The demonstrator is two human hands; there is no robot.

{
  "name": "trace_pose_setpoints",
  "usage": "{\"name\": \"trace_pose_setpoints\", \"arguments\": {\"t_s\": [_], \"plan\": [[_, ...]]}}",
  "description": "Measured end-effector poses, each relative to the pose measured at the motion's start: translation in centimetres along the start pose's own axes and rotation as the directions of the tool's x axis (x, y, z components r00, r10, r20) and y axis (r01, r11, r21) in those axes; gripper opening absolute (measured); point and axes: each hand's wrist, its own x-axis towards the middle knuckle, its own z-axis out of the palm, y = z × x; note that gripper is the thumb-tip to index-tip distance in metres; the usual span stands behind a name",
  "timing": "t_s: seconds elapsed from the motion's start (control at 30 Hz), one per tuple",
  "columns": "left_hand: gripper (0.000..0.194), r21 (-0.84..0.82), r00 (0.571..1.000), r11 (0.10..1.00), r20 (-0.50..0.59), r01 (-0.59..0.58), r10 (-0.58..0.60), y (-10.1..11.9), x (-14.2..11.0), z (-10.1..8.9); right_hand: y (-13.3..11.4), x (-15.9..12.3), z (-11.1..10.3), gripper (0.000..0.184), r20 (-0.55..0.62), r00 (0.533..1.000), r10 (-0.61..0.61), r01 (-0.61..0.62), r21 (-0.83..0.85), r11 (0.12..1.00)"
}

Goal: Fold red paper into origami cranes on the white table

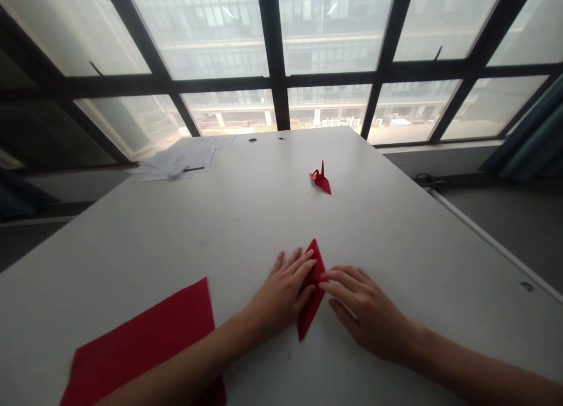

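A folded piece of red paper, long and pointed at both ends, lies on the white table in front of me. My left hand rests on its left side with the fingers stretched out, pressing it down. At its right edge, the fingertips of my right hand touch the paper, fingers slightly bent and the thumb apart. Part of the folded paper is hidden under my left fingers. Farther back stands a finished red paper crane.
A red sheet of paper lies at the left, partly under my left forearm. White printed papers with a dark pen are at the table's far left. Large windows rise behind the table.
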Motion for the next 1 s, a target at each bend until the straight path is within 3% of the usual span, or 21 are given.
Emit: {"name": "trace_pose_setpoints", "arguments": {"t_s": [0.07,0.13,0.2,0.27,0.4,0.53,0.77,1.0], "plan": [[0.052,-0.024,0.999,0.998,0.007,-0.050,0.050,-0.3,0.1,-0.1,1.5,0.4,0.1,0.038,0.013,0.999,-0.044,0.045,-0.069,0.997],[0.047,-0.040,0.996,0.999,-0.083,-0.031,0.027,-0.2,0.2,-0.5,2.6,0.5,0.2,0.041,0.049,0.998,-0.045,0.051,-0.132,0.990],[0.037,-0.064,0.979,0.998,-0.200,0.026,-0.038,0.2,0.2,-1.1,2.9,0.4,0.3,0.039,0.038,0.999,0.011,-0.003,-0.200,0.980],[0.029,-0.065,0.970,0.997,-0.238,0.037,-0.052,0.7,0.0,-1.6,2.7,0.0,0.3,0.032,-0.009,0.997,0.080,-0.080,-0.253,0.964],[0.028,-0.008,0.986,0.998,-0.153,-0.062,0.060,1.1,-0.3,-1.3,2.2,-0.6,0.1,0.024,-0.068,0.986,0.152,-0.165,-0.282,0.945],[0.032,0.022,0.990,0.994,-0.092,-0.109,0.111,0.7,-0.4,-0.4,2.4,-0.4,-0.5,0.032,-0.070,0.989,0.132,-0.146,-0.289,0.946],[0.037,0.097,0.987,0.986,-0.080,-0.134,0.142,1.4,-0.5,0.1,3.5,0.8,0.5,0.069,0.143,0.990,-0.008,0.048,-0.276,0.960],[0.067,0.134,0.990,0.981,0.018,-0.141,0.139,1.9,-0.5,0.9,3.7,0.5,1.2,0.076,0.183,0.983,0.021,0.027,-0.258,0.966]]}}
